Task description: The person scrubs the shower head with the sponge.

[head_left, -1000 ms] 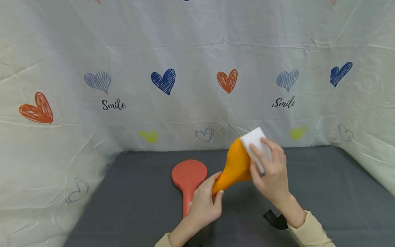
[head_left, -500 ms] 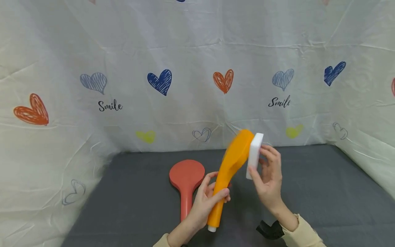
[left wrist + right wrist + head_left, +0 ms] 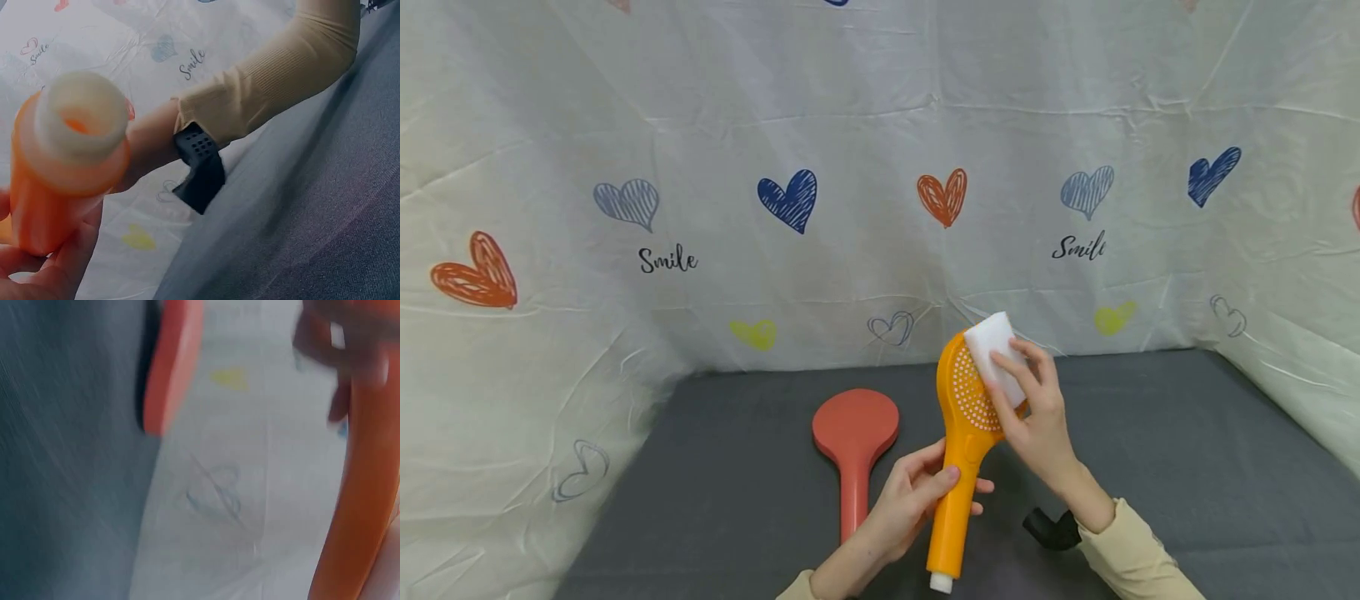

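Observation:
An orange shower head point(image 3: 953, 487) is held upright by its handle in my left hand point(image 3: 910, 500), its dotted spray face turned toward me. My right hand point(image 3: 1037, 417) pinches a white sponge block point(image 3: 996, 354) against the right part of that spray face. In the left wrist view, the handle's pale hollow end point(image 3: 84, 119) points at the camera, with left fingers point(image 3: 69, 262) curled behind it. The right wrist view is blurred; the orange handle point(image 3: 359, 506) runs down its right side, with a sliver of the sponge at the lower right corner.
A red shower head or paddle-shaped piece point(image 3: 855, 425) lies on the dark grey table point(image 3: 737, 500), left of my hands. A black strap point(image 3: 1051, 530) hangs at the right wrist. Behind stands a pale curtain point(image 3: 865, 100) printed with hearts.
The orange shower head has turned in my left hand, from its plain back and side to its spray face. The sponge has moved from its edge onto the spray face.

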Action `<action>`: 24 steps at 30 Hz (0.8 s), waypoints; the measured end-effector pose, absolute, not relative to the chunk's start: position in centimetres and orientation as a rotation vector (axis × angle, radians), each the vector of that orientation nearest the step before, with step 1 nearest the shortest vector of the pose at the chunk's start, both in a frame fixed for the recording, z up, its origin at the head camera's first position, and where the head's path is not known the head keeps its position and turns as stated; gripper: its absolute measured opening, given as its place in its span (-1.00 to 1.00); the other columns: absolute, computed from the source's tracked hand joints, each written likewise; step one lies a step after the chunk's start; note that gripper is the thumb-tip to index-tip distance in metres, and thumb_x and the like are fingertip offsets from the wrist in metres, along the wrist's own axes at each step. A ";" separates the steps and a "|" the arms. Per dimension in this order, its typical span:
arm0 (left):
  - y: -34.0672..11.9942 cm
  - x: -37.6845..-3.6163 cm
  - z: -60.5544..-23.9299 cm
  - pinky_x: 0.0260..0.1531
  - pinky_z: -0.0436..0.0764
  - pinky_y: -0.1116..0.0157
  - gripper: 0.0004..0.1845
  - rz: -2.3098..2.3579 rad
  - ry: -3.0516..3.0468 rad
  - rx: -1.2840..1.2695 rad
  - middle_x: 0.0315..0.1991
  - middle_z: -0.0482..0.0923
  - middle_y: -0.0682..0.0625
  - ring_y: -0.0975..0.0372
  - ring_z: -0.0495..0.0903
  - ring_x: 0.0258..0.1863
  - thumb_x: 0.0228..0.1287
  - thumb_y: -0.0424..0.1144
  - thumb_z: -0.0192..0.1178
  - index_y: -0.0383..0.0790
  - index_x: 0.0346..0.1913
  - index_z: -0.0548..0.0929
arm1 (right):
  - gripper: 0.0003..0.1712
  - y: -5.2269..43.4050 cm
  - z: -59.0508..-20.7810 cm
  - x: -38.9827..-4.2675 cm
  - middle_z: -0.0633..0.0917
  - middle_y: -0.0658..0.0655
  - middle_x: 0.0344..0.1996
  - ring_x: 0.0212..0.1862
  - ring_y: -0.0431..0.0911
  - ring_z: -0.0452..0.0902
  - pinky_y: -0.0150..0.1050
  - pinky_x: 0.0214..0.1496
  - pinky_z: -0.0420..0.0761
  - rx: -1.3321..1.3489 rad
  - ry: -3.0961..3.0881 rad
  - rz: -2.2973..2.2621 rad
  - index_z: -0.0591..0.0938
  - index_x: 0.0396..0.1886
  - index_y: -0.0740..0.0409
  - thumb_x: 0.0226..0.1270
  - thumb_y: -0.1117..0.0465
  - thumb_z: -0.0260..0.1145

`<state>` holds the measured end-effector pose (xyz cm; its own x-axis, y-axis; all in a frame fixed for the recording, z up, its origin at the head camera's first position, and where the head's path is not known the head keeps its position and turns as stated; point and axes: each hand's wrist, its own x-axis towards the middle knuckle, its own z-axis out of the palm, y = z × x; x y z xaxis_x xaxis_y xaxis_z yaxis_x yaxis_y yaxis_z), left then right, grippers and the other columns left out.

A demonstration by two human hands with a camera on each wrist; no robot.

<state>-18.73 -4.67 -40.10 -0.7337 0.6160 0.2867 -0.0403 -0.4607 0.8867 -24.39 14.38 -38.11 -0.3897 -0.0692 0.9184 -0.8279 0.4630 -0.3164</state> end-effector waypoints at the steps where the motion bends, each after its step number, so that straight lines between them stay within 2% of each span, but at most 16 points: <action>1: -4.6 -18.7 -40.1 -0.18 0.61 0.23 -0.53 2.220 1.332 0.850 0.00 0.47 -0.14 0.14 0.63 -0.13 0.46 -0.31 -0.12 -0.48 0.32 0.19 | -0.57 14.7 -37.9 -24.6 0.36 0.34 0.12 -0.05 0.11 0.39 -0.44 -0.23 0.48 0.712 -1.802 1.035 0.57 0.01 0.27 0.08 0.47 0.35; 3: -4.6 -18.7 -40.2 -0.18 0.61 0.22 -0.53 2.204 1.347 0.851 0.02 0.47 -0.15 0.13 0.63 -0.12 0.45 -0.30 -0.11 -0.47 0.32 0.20 | -0.50 15.1 -37.8 -24.8 0.36 0.31 0.12 -0.02 0.09 0.38 -0.42 -0.17 0.47 0.643 -1.836 1.036 0.57 0.01 0.27 0.00 0.54 0.36; 5: -4.6 -18.8 -40.3 -0.19 0.61 0.22 -0.54 2.192 1.373 0.848 0.03 0.47 -0.15 0.13 0.63 -0.12 0.45 -0.31 -0.11 -0.47 0.31 0.21 | -0.52 15.2 -37.9 -24.5 0.37 0.31 0.12 0.03 0.09 0.37 -0.43 -0.11 0.46 0.660 -1.852 1.029 0.58 0.01 0.26 0.01 0.52 0.36; 9: -4.8 -19.0 -40.3 -0.19 0.61 0.19 -0.55 2.181 1.398 0.876 0.07 0.47 -0.19 0.12 0.63 -0.11 0.46 -0.33 -0.13 -0.46 0.32 0.20 | -0.68 14.5 -38.4 -23.4 0.38 0.37 0.10 0.07 0.16 0.35 -0.38 0.11 0.40 0.889 -1.815 1.000 0.59 -0.02 0.24 0.21 0.30 0.28; 13: -4.8 -19.1 -40.3 -0.18 0.61 0.16 -0.55 2.167 1.380 0.902 0.06 0.49 -0.19 0.12 0.63 -0.11 0.45 -0.35 -0.14 -0.45 0.32 0.20 | -0.68 13.6 -38.4 -22.6 0.39 0.40 0.09 0.11 0.21 0.30 -0.32 0.21 0.32 1.069 -1.776 0.964 0.60 -0.06 0.22 0.35 0.11 0.13; 17: -4.7 -19.0 -40.4 -0.20 0.62 0.20 -0.55 2.139 1.366 0.917 0.02 0.52 -0.16 0.15 0.63 -0.12 0.45 -0.35 -0.14 -0.47 0.31 0.19 | -0.72 13.8 -37.6 -23.3 0.38 0.35 0.11 0.12 0.19 0.29 -0.21 0.13 0.42 0.971 -1.811 0.948 0.60 -0.05 0.20 0.26 0.24 0.21; 21: -4.6 -18.9 -40.5 -0.22 0.62 0.22 -0.54 2.128 1.361 0.926 -0.01 0.53 -0.14 0.15 0.63 -0.11 0.45 -0.35 -0.13 -0.47 0.32 0.19 | -0.61 14.9 -36.8 -24.5 0.37 0.32 0.11 0.09 0.17 0.30 0.05 -0.10 0.53 0.704 -1.865 0.950 0.58 -0.05 0.22 0.06 0.44 0.31; 24: -4.7 -18.9 -40.6 -0.22 0.62 0.19 -0.54 2.142 1.359 0.930 0.00 0.52 -0.17 0.14 0.62 -0.11 0.45 -0.35 -0.14 -0.47 0.32 0.18 | -0.61 15.2 -36.9 -24.6 0.36 0.34 0.09 0.07 0.18 0.29 0.13 -0.20 0.53 0.626 -1.878 0.948 0.58 -0.06 0.24 0.04 0.46 0.29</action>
<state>-18.90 -4.66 -40.57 -0.6787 0.6677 0.3058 -0.0078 -0.4229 0.9061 -24.61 15.23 -36.90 -0.4553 -0.0363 0.8896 -0.7371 0.5758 -0.3538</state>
